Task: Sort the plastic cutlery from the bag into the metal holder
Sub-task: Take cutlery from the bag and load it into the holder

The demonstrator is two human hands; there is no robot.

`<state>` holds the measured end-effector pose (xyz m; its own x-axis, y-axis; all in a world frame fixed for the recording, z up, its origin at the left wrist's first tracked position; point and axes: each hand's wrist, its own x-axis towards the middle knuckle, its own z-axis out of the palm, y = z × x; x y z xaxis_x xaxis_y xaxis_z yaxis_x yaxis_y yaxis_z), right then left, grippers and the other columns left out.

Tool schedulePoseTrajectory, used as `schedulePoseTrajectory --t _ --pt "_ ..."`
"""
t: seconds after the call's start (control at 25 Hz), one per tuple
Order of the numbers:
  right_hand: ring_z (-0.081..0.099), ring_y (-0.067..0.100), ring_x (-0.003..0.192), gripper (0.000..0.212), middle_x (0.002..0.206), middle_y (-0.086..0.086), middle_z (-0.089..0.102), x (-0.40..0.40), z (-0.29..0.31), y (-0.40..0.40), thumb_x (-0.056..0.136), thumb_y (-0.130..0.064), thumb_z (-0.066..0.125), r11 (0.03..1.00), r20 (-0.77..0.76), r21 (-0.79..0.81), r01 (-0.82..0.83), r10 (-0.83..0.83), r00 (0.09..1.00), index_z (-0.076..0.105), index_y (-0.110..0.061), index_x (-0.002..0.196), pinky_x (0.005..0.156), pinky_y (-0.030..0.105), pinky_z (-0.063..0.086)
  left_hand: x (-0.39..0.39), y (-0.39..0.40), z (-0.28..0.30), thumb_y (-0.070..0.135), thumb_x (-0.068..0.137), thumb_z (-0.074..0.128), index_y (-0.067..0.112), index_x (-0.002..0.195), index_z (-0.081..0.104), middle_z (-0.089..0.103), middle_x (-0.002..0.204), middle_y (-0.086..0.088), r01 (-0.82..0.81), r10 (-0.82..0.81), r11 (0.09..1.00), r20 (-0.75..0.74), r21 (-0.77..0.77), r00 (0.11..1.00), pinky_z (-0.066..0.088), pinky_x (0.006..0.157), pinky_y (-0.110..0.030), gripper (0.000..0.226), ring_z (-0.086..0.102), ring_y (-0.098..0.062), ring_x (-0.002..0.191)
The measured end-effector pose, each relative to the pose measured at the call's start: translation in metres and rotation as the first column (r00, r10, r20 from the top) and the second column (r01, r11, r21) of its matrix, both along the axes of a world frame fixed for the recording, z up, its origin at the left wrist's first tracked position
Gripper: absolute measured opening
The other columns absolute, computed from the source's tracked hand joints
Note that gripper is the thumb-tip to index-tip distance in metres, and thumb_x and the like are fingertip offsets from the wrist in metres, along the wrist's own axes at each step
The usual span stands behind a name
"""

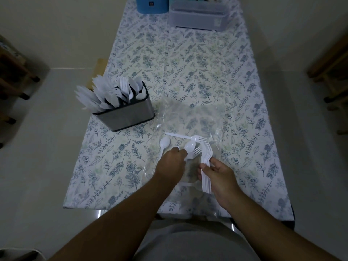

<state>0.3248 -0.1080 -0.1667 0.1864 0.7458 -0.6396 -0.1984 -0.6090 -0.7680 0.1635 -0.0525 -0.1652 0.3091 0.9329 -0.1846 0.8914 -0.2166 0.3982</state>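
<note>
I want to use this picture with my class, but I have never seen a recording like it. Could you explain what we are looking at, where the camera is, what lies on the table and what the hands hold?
There is no machine here: a person works with bare hands, and one wide-angle camera worn on the head looks down at them.

On the table with the flowered cloth stands a metal holder, already full of white plastic cutlery. Nearer the person lies a clear plastic bag, flat. On it lie a loose fork and a few spoons, one being the spoon furthest left.

The right hand holds a stacked bundle of forks. The left hand reaches among the loose spoons; what its fingertips hold is hidden.

At the far end stand a blue container and a grey lidded box.
</note>
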Motion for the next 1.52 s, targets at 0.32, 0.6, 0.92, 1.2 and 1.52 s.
schedulePoseTrajectory --t 0.32,0.6,0.92,1.2,1.52 --pt "0.075 0.022 0.096 0.040 0.100 0.001 0.080 -0.004 0.004 0.008 0.094 -0.011 0.068 0.999 0.010 0.035 -0.019 0.019 1.000 0.066 -0.025 0.131 0.086 0.039 0.060 -0.005 0.006 0.001 0.024 0.096 0.057 0.009 0.103 0.069 0.069 0.099 -0.010 0.026 -0.023 0.998 -0.037 0.062 0.999 0.052 0.068 -0.032 0.021 0.067 -0.027 0.087" --pt "0.072 0.018 0.102 0.039 0.108 0.001 0.077 -0.001 0.006 0.014 0.093 -0.013 0.071 1.000 0.044 0.020 0.017 -0.017 0.999 0.067 -0.020 0.130 0.093 0.040 0.057 0.008 0.022 0.014 0.020 0.096 0.049 0.008 0.097 0.069 0.069 0.100 -0.008 0.175 -0.154 0.981 -0.218 0.081 0.964 0.043 0.066 -0.029 0.023 0.067 -0.024 0.089" --pt "0.077 0.012 0.088 0.038 0.093 0.000 0.081 -0.008 0.020 0.024 0.094 -0.008 0.068 0.991 0.021 0.094 -0.097 0.095 0.995 0.066 -0.030 0.125 0.081 0.028 0.058 0.017 0.007 0.031 0.020 0.089 0.067 0.015 0.084 0.080 0.075 0.073 0.005 -0.329 0.474 0.871 0.450 -0.365 0.757 0.056 0.066 -0.023 0.014 0.067 -0.007 0.064" --pt "0.074 0.011 0.100 0.038 0.104 -0.004 0.080 0.001 0.016 0.027 0.096 -0.007 0.065 0.992 0.108 0.070 -0.102 0.094 0.990 0.068 -0.023 0.130 0.084 0.026 0.057 0.005 0.054 0.029 0.004 0.086 0.062 0.009 0.103 0.076 0.073 0.098 -0.009 -0.051 0.059 0.998 0.275 -0.038 0.960 0.055 0.081 -0.034 0.022 0.067 -0.023 0.088" --pt "0.076 0.011 0.087 0.034 0.099 -0.004 0.079 0.009 0.022 0.030 0.098 -0.008 0.063 0.999 0.167 0.021 -0.036 0.032 0.985 0.067 -0.021 0.129 0.071 0.022 0.057 0.002 0.090 0.010 0.002 0.087 0.064 0.011 0.114 0.073 0.071 0.099 -0.014 0.022 -0.022 1.000 0.100 0.006 0.995 0.056 0.082 -0.038 0.030 0.067 -0.030 0.090"
